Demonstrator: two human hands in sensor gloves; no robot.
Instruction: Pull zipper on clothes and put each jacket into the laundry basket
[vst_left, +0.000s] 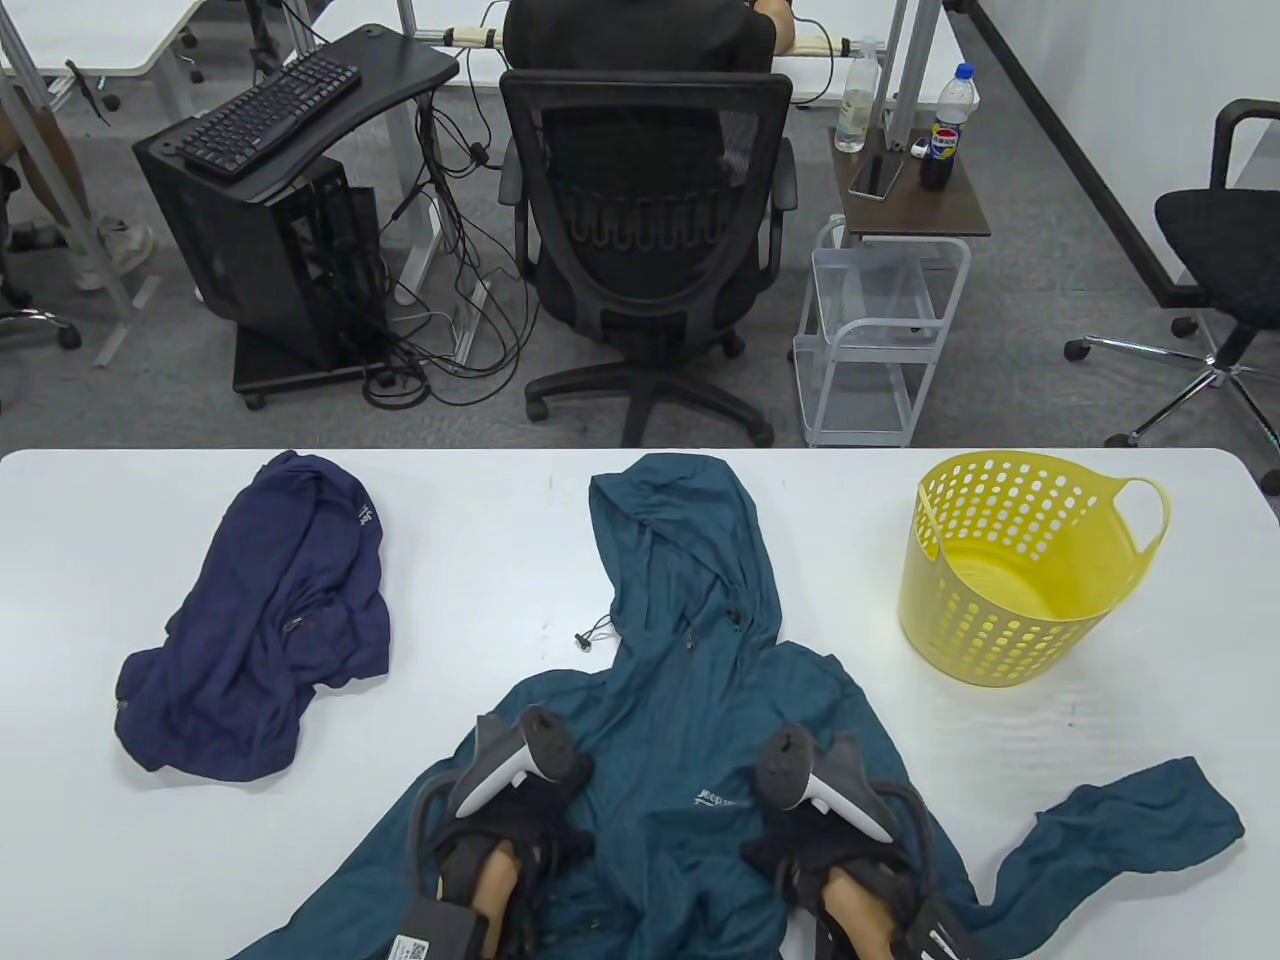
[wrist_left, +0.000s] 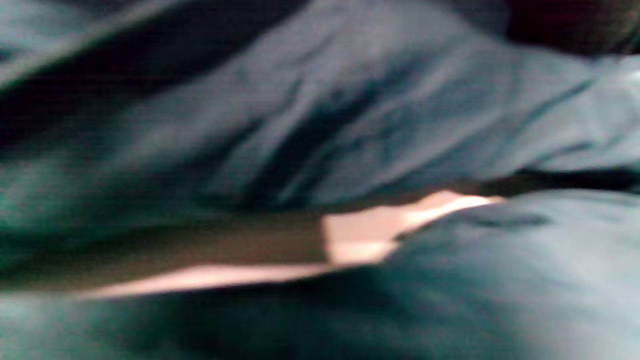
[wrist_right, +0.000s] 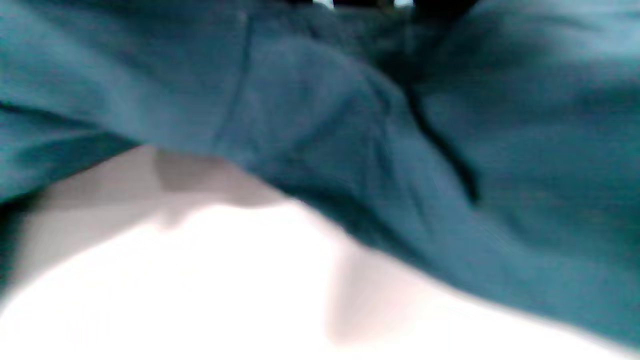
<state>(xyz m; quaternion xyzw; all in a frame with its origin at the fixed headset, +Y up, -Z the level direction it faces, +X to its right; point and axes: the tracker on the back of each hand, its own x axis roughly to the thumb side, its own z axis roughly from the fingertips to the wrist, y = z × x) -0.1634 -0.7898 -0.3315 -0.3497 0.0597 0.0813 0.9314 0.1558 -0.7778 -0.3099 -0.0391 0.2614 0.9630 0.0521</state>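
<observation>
Our left hand (vst_left: 520, 800) and right hand (vst_left: 810, 810) rest on the teal jacket (vst_left: 690, 640), spread flat on the table (vst_left: 1050, 720) — we cannot tell how our fingers lie. Beyond the right fingers stands the yellow laundry basket (vst_left: 1010, 570); beyond the left — the navy jacket (vst_left: 260, 620).

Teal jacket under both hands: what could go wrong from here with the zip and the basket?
1. The left hand and right hand rest on the teal jacket, but both wrist views are blurred fabric; no grip on a zipper shows, so the pull may miss.
2. Its right sleeve trails far out and might hang over the yellow basket rim.
3. The light basket may tip when stuffed.
</observation>
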